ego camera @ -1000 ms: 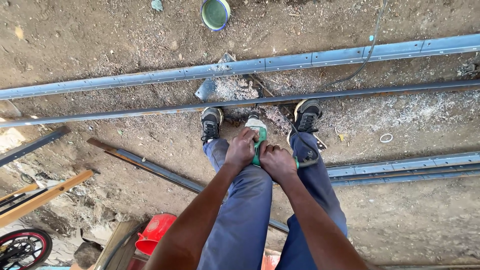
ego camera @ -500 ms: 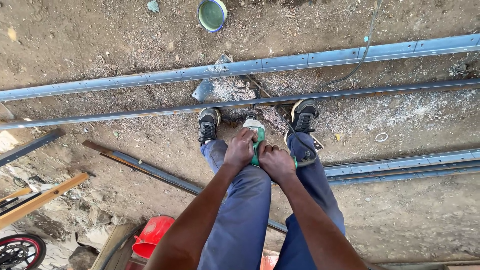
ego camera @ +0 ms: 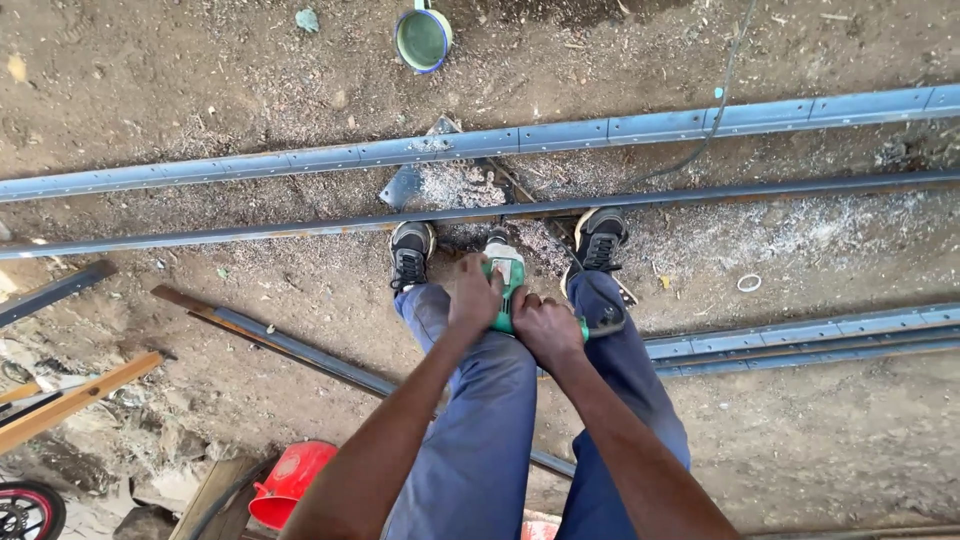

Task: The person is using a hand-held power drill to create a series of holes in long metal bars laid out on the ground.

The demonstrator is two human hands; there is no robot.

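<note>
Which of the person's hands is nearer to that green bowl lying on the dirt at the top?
The left. The left hand grips the green power tool almost straight below the green bowl; the right hand holds the tool lower and further right, so farther away.

Green power tool (ego camera: 510,290), blue trousers (ego camera: 490,420), black shoes (ego camera: 410,252), red bucket (ego camera: 290,480), grey-blue metal rails (ego camera: 620,130).

A green bowl (ego camera: 423,38) sits on the dirt; a red bucket (ego camera: 290,481) lies lower left; a small white ring (ego camera: 749,283) lies at right.
</note>
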